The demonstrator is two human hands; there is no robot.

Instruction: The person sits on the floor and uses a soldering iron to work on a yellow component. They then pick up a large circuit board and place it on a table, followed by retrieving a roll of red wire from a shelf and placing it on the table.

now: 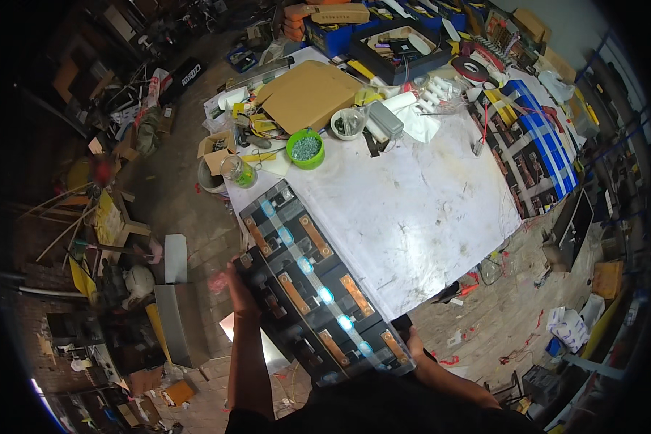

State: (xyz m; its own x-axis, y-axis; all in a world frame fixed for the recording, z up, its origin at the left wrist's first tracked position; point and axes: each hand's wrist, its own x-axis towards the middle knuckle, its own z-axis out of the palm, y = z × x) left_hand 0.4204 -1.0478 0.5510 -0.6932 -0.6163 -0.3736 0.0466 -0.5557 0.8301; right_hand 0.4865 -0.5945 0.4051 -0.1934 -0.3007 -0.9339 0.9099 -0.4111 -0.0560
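A long black battery pack is held in front of my body, tilted from upper left to lower right. Copper bars link terminals along its top, and a clear strip with shiny bluish-white ovals runs down the middle. My left hand grips its left side; the fingertips are hidden beneath or behind it. At the lower right corner, my right hand clasps the other side, fingers mostly hidden under the pack. The pack's far end overlaps the near left edge of a white-topped table.
On the table stand a green bowl of small metal parts, a flat cardboard piece, a glass jar and a grey box. A blue-sided battery pack lies at the right edge. Metal cabinets and clutter crowd the floor.
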